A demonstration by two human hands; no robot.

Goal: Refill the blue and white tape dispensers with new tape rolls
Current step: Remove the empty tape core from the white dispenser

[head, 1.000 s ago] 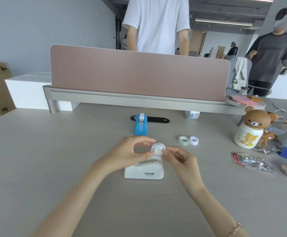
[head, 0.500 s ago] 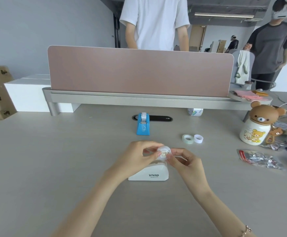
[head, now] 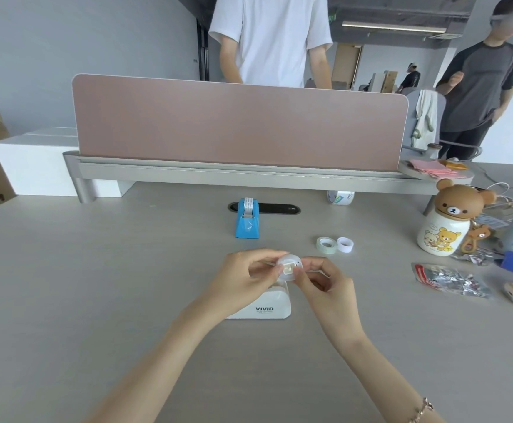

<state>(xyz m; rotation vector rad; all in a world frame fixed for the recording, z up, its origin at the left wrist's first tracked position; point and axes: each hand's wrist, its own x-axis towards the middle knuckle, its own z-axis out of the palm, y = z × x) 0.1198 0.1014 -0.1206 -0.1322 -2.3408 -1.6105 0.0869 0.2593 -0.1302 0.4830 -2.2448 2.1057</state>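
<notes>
Grey desk (head: 96, 300), both hands raised over the white dispenser.
Nearest, the white tape dispenser (head: 267, 306) sits on the desk; just above it the left hand (head: 243, 282) and right hand (head: 325, 285) pinch a small tape roll (head: 288, 267) between fingertips. Beyond lie a spare tape roll (head: 326, 245) beside an empty core (head: 345, 244), then the blue tape dispenser (head: 247, 219), upright before the pink divider (head: 240, 126).

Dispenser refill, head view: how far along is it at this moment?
Looks done: the blue dispenser stands apart with a roll mounted. In hand: both the left hand and right hand hold a clear roll on its hub just above the white dispenser. Left: seating it there. A spare roll and an empty core lie nearby.
</notes>
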